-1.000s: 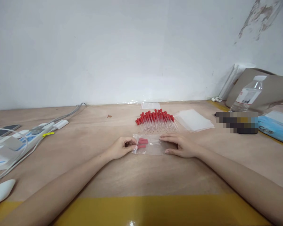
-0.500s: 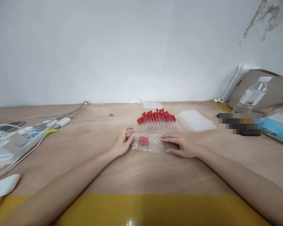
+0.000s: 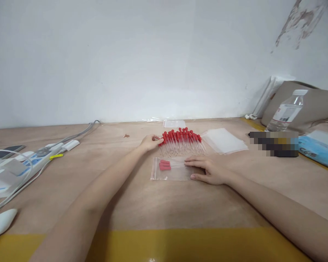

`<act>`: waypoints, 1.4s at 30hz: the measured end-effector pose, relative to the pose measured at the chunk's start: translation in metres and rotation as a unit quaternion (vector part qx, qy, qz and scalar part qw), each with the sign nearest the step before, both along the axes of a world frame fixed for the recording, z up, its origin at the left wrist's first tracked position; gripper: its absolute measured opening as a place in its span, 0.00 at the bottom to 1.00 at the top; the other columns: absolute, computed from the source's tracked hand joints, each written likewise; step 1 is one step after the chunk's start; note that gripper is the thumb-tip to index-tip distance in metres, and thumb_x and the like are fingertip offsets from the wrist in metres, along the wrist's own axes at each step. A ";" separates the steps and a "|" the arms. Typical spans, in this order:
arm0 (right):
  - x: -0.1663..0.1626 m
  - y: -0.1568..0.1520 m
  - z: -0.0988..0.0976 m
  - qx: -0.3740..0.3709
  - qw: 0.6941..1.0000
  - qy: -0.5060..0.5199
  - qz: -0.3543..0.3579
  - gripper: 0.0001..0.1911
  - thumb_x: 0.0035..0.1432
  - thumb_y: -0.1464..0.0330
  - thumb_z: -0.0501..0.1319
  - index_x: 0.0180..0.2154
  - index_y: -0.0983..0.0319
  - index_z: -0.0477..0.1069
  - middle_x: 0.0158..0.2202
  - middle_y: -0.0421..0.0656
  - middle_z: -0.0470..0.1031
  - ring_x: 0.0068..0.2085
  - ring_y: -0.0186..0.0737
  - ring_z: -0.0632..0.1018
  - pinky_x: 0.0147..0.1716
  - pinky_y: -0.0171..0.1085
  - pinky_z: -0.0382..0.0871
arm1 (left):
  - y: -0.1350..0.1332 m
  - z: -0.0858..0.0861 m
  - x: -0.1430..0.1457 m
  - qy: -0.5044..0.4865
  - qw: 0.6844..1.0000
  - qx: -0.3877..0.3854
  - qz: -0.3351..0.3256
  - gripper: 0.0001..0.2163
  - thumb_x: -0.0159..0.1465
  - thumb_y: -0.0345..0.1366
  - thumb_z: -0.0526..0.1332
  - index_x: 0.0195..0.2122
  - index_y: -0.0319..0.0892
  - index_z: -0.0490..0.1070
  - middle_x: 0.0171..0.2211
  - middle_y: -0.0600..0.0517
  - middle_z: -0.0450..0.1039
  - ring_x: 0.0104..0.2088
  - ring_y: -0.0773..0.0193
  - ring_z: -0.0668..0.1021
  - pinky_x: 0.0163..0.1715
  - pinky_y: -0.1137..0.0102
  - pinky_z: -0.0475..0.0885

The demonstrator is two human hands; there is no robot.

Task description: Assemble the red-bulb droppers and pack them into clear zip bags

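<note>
A clear zip bag (image 3: 180, 174) lies flat on the table with a few red-bulbed droppers (image 3: 164, 165) inside, their bulbs toward the zip end at the left. My right hand (image 3: 211, 170) rests on the bag's right end, fingers stretched out. Behind the bag is a pile of droppers (image 3: 182, 140), red bulbs pointing away and clear tips toward me. My left hand (image 3: 152, 143) is at the pile's left edge, its thumb and fingers pinched on the red bulb of a dropper there.
Flat clear bags (image 3: 225, 139) are stacked right of the pile, and another flat bag (image 3: 174, 123) lies by the wall. A power strip (image 3: 34, 162) with cables is at left. A water bottle (image 3: 285, 112), a grey bag (image 3: 317, 105) and a blue tissue pack (image 3: 318, 151) stand at right.
My left hand has let go of the zip bag's left end and moved forward and right to the dropper pile. My right hand stays on the bag. The view has shifted slightly.
</note>
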State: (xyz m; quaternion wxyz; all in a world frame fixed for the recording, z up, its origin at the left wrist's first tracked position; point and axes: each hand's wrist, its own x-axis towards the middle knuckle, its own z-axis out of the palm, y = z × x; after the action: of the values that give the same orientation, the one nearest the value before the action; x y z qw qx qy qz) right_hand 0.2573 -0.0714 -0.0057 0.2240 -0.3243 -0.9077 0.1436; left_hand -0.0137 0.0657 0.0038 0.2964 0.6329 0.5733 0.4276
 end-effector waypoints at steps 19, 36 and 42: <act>0.001 -0.001 0.001 -0.001 1.000 -0.002 -0.010 0.25 0.53 0.57 0.57 0.52 0.58 0.63 0.53 0.47 0.65 0.53 0.45 0.65 0.52 0.47 0.58 | -0.094 0.018 -0.071 -0.275 0.959 0.062 -0.036 0.17 0.48 0.42 0.65 0.34 0.39 0.63 0.25 0.55 0.71 0.23 0.72 0.72 0.27 0.74 0.68; 0.001 0.001 -0.001 0.006 1.000 0.005 0.003 0.25 0.53 0.58 0.57 0.52 0.59 0.63 0.52 0.47 0.65 0.52 0.45 0.66 0.52 0.47 0.59 | -0.138 0.010 -0.061 -0.065 0.968 -0.088 -0.227 0.13 0.47 0.33 0.67 0.31 0.37 0.66 0.26 0.52 0.73 0.27 0.68 0.75 0.29 0.74 0.70; 0.000 0.000 0.000 0.000 1.000 0.002 -0.005 0.25 0.53 0.57 0.57 0.52 0.58 0.63 0.53 0.47 0.65 0.53 0.45 0.66 0.52 0.47 0.59 | -0.142 0.012 -0.057 -0.037 0.958 -0.095 -0.266 0.10 0.53 0.35 0.63 0.34 0.38 0.67 0.30 0.50 0.74 0.32 0.67 0.76 0.34 0.71 0.70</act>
State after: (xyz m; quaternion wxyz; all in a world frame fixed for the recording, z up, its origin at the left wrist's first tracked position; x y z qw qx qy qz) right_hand 0.2572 -0.0712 -0.0056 0.2262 -0.3290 -0.9056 0.1431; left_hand -0.0704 -0.0759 0.0163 0.4796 0.7152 0.4104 0.3000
